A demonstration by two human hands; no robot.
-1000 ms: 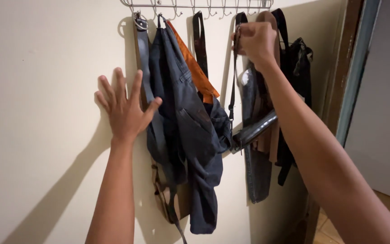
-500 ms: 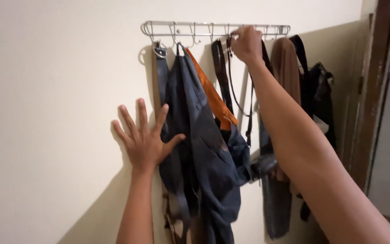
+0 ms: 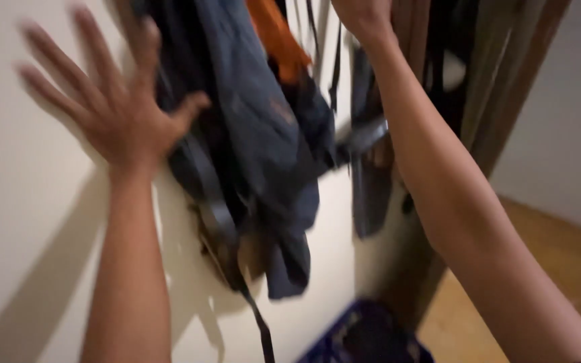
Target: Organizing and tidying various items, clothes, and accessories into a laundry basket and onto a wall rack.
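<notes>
Closest to the camera, two bare forearms rise from the bottom edge of the view, and the whole picture is blurred. The left hand [image 3: 119,111] is raised flat toward the cream wall [image 3: 15,222], its fingers [image 3: 52,50] spread wide apart and gripping nothing; its thumb reaches toward the hanging blue denim garment [image 3: 257,141], and I cannot tell whether the palm touches the wall or the cloth. Its shadow falls on the wall below the wrist. The right hand [image 3: 364,15] is higher, at the top edge of the view and cut off by it, so I cannot tell whether its fingers are together or apart, or what they hold; it sits among the dark straps [image 3: 334,74] that hang there.

Between the two arms hangs the denim garment, against the wall, with an orange cloth [image 3: 278,37] showing above it and a dark strap trailing down below it toward the bottom edge. Just right of it, behind the right forearm, more dark things hang beside a brown wooden door frame [image 3: 506,101]. Lower down, near the bottom edge, a dark blue object [image 3: 364,336] lies too blurred to tell. Farther right is a wooden floor [image 3: 546,249].
</notes>
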